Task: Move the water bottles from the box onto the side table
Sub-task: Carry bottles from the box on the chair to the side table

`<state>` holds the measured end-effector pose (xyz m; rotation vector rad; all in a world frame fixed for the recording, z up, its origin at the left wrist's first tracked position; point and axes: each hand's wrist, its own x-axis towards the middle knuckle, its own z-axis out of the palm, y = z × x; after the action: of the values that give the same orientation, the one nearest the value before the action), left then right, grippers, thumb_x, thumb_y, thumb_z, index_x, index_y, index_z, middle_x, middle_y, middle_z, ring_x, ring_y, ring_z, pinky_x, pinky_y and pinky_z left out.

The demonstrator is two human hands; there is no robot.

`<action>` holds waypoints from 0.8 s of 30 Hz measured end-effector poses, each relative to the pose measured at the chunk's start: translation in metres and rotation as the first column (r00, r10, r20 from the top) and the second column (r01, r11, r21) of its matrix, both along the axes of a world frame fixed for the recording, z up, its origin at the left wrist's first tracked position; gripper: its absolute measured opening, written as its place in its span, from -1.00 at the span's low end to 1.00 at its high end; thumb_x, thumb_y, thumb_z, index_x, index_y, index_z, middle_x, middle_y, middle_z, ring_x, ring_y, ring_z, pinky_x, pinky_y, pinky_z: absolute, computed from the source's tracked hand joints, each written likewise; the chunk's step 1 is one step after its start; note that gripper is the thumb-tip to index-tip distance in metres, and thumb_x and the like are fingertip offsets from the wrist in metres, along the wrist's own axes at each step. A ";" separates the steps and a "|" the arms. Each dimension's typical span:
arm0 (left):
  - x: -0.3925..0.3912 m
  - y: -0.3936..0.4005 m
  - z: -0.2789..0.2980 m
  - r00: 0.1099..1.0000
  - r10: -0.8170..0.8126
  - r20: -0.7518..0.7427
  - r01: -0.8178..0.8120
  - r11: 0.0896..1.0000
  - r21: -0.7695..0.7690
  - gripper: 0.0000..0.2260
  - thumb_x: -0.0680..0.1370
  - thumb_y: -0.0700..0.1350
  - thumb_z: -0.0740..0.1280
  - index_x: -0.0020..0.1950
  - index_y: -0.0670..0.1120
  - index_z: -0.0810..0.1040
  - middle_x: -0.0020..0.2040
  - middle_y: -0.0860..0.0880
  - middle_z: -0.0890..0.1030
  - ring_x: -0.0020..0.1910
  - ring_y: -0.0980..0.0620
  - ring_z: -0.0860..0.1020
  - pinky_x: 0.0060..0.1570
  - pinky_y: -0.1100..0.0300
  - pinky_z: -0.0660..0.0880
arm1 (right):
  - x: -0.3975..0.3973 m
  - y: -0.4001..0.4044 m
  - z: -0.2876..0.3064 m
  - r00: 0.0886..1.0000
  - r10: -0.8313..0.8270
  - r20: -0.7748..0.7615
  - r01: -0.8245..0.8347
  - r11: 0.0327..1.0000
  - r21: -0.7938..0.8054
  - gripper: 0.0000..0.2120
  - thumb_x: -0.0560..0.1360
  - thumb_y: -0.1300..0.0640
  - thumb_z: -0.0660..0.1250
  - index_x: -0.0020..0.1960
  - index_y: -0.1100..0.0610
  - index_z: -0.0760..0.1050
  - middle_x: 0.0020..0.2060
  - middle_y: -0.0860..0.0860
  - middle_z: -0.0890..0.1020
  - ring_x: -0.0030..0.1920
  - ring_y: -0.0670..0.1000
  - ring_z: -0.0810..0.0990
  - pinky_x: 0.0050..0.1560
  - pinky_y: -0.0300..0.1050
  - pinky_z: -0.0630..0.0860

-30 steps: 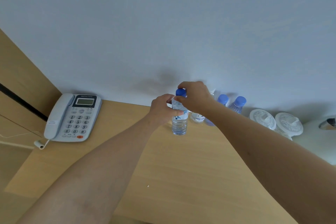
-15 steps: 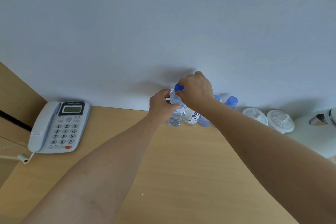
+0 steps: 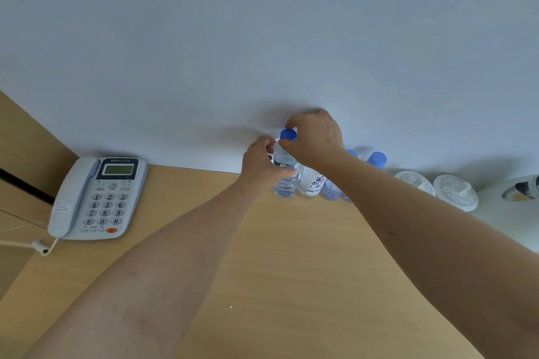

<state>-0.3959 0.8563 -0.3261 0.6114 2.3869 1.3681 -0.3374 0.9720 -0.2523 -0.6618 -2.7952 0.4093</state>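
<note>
Wood-grain desk [image 3: 291, 256] fills the lower half of the frame, and near its far edge, just right of centre, a bottle [image 3: 284, 172] stands upright against the pale wall [image 3: 262, 38]. Both hands are on it. The left hand [image 3: 259, 165] wraps the clear body from the left, fingers curled round it with the thumb across the front. The right hand [image 3: 315, 137] comes from above and curls over the neck beside the blue cap [image 3: 288, 134].

As for progress, the task looks well under way. Just right of the held bottle, touching or nearly so, stands a row of others: one with a white label and blue lettering [image 3: 313, 183], one partly hidden behind the right forearm [image 3: 331, 191], and a blue cap [image 3: 377, 159] showing further right. So at least three appear already placed, and this one seems to be at the point of being set down at the left end of the row; its base looks level with the desk, though I cannot tell whether it bears its full weight yet. The box is out of view, so how many remain cannot be judged.

The bottle itself is small, clear plastic, ribbed near the bottom, filled with water, with a pale label band under the left hand's fingers.

A phone [image 3: 96, 198] lies at the left of the frame, and two white lids [image 3: 455, 192] sit at the right.
</note>
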 end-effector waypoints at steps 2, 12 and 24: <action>0.002 0.001 0.000 1.000 0.006 -0.018 -0.006 1.000 -0.006 -0.36 0.23 -0.06 0.68 0.21 -0.09 0.50 0.10 -0.01 0.58 0.04 -0.01 0.59 0.05 0.09 0.55 | -0.005 -0.003 0.001 0.999 0.002 0.045 -0.004 0.999 0.043 -0.79 0.47 0.01 0.37 0.03 0.09 0.63 -0.14 0.05 0.63 0.14 0.08 0.47 -0.15 -0.12 0.37; -0.003 -0.006 0.006 0.997 -0.015 0.074 0.010 0.997 0.074 -0.47 0.34 -0.29 0.58 0.27 -0.13 0.53 0.13 -0.03 0.60 0.09 -0.07 0.61 0.10 0.01 0.57 | -0.001 0.005 0.005 0.994 0.065 0.089 -0.067 0.998 0.014 -0.75 0.48 -0.07 0.40 0.01 0.10 0.62 -0.14 0.03 0.62 0.07 0.08 0.51 -0.11 -0.08 0.48; -0.001 -0.001 0.008 0.995 -0.006 0.096 -0.003 0.995 0.099 -0.64 0.44 -0.36 0.46 0.20 -0.14 0.55 -0.03 0.00 0.59 0.01 -0.06 0.62 0.08 0.03 0.59 | 0.006 0.011 0.007 0.989 -0.055 0.136 0.045 0.996 0.078 -0.69 0.52 -0.12 0.35 -0.19 0.12 0.46 -0.27 0.02 0.46 -0.09 0.09 0.41 -0.20 -0.10 0.31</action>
<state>-0.3967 0.8554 -0.3186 0.5593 2.2540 1.4880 -0.3315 0.9832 -0.2458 -0.7687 -2.9001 0.2569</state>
